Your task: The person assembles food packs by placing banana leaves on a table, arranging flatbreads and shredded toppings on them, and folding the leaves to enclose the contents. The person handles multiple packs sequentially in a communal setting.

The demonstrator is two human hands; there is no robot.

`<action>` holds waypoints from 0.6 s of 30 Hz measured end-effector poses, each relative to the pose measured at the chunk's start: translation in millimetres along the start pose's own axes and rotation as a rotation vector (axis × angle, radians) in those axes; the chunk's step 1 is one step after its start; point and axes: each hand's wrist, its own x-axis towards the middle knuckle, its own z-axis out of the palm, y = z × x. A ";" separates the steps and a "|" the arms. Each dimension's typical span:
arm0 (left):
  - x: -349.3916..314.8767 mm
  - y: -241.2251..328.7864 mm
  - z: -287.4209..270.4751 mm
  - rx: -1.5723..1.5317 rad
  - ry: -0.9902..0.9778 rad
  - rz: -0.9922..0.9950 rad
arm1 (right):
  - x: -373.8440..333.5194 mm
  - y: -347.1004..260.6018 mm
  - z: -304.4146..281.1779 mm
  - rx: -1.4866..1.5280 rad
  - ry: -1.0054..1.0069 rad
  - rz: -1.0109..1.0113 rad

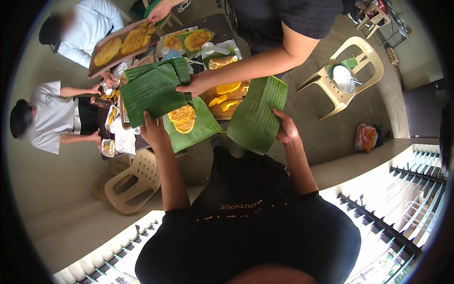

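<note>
Just left of the frame's middle, my left hand (155, 133) is gripping the lower edge of a layered green leaf (153, 90), one digit lying across its upper face. The fingers beneath are hiding behind it, so I cannot tell whether they are spreading or pressing together. At that leaf's right edge, a co-worker's hand (195, 84) is taking hold too, its bare arm reaching in from the upper right.

Right of the middle, my right hand (287, 130) is pinching the right-hand edge of a curved green leaf (257, 113), the fingers bending in close to one another.

Between these two leaves, a wooden board (221, 114) is bearing yellow strips (229, 105), and a flat green leaf (203, 128), lower and to the left, is lying under browned yellow food (182, 118). Toward the upper left, another hand (160, 12) is holding a brown tray (94, 70) with yellow flat cakes (108, 53) resting on it. Over at the upper right, a beige plastic chair (335, 94) is supporting a silvery bowl (342, 79).
</note>
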 end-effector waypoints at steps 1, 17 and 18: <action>1.1 0.7 -2.4 0.007 0.022 0.003 | -0.1 -0.4 0.6 -0.003 -0.008 0.002; 16.6 -7.4 -14.0 0.306 -0.082 0.165 | -10.5 -2.4 0.7 0.035 0.031 -0.023; 10.1 -5.7 -4.8 0.287 -0.096 0.120 | -10.2 -3.2 1.3 0.052 0.051 -0.037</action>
